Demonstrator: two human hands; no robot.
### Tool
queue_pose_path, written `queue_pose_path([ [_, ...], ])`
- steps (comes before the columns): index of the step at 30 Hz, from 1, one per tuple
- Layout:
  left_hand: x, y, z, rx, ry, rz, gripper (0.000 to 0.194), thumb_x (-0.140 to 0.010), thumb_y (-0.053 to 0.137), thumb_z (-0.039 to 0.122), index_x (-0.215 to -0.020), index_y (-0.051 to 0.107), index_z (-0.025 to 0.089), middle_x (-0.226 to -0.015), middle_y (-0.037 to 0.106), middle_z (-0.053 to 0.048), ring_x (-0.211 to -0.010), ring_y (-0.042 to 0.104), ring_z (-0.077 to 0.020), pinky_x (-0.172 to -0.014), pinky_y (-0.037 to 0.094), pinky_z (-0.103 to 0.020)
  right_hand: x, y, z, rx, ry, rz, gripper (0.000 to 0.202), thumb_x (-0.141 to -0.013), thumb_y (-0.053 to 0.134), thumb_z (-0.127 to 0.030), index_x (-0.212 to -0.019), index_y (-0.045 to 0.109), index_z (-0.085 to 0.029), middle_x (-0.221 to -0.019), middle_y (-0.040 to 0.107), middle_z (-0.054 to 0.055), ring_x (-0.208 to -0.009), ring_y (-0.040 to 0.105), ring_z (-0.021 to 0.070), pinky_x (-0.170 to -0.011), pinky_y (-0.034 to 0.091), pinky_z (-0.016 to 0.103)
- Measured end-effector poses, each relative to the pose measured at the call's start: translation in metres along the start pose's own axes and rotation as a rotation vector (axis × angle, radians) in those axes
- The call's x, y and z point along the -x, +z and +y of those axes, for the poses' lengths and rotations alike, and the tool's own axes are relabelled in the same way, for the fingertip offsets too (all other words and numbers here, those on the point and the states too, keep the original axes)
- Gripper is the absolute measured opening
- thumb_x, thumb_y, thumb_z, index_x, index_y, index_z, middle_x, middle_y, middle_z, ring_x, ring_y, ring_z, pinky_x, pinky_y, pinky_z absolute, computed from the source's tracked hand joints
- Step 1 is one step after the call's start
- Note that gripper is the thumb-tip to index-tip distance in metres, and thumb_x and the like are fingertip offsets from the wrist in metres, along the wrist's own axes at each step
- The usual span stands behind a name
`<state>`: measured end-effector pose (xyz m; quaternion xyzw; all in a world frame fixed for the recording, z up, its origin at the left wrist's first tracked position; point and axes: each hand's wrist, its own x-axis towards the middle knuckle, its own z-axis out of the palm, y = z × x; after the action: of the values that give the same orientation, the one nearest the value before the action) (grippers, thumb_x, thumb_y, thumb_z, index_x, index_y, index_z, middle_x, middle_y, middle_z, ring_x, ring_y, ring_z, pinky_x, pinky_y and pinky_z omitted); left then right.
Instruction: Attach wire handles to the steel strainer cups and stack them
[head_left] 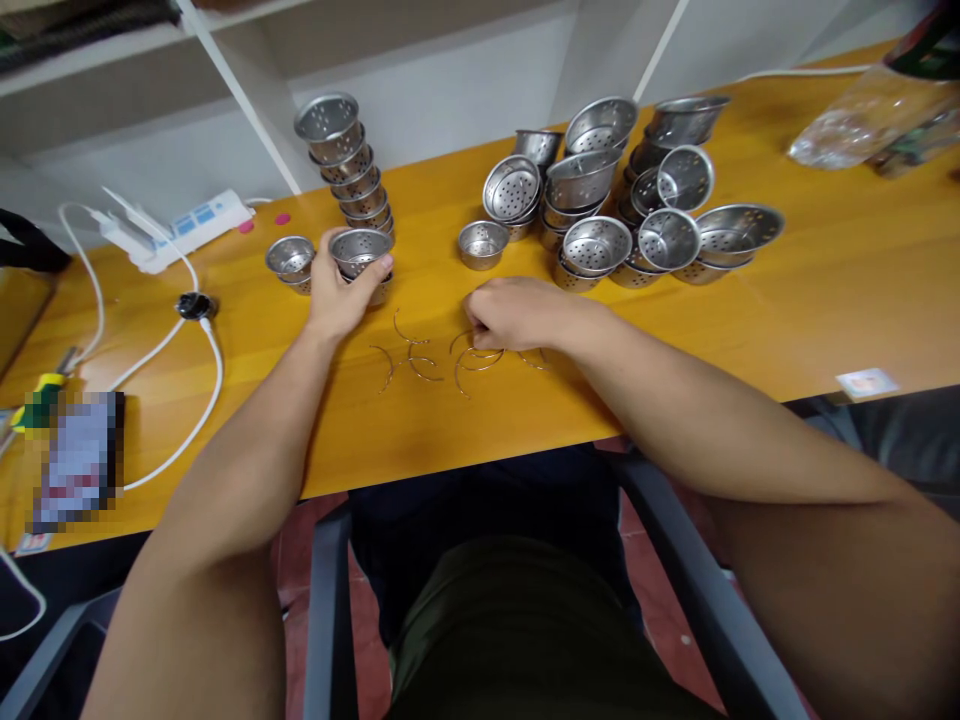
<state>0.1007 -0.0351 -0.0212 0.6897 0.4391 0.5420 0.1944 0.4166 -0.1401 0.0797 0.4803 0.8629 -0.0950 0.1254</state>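
Observation:
My left hand is wrapped round a perforated metal cup that stands in front of a tall leaning stack of cups. Another small cup stands just left of that hand. My right hand is closed, knuckles up, low over the table among thin curved wires; its fingertips are turned under, so what they pinch is hidden. More curved wires lie between my two hands. A single shallow perforated cup sits just beyond my right hand.
Several perforated cups are stacked in a cluster at the back right. A power strip with white cables is at the left, near a phone and a screwdriver. A clear plastic bag lies far right on the wooden table.

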Motion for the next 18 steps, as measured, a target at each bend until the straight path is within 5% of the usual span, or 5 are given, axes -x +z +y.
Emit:
queue_pose_path([
  [12,0.003,-0.009,-0.01,-0.111,-0.106,-0.009,0.128,-0.062,0.09,0.128,-0.138,0.058,0.031,-0.131,0.084,-0.005,-0.142,0.083,-0.0333,-0.126,0.068,-0.064,0.0,-0.001,0.01,-0.083,-0.058,0.025,0.02,-0.114,0.079,-0.022,-0.128,0.092,-0.015,-0.13,0.095,0.015,-0.114,0.085,0.0306,-0.079,0.044,0.039],
  [18,0.0,-0.011,-0.017,-0.076,-0.123,-0.007,0.114,-0.061,0.113,0.104,-0.133,0.062,0.031,-0.131,0.084,-0.007,-0.146,0.081,-0.0407,-0.129,0.069,-0.072,0.002,-0.007,0.005,-0.093,-0.093,0.025,0.023,-0.11,0.081,-0.014,-0.128,0.094,-0.018,-0.125,0.095,0.014,-0.11,0.085,0.0306,-0.08,0.047,0.039],
])
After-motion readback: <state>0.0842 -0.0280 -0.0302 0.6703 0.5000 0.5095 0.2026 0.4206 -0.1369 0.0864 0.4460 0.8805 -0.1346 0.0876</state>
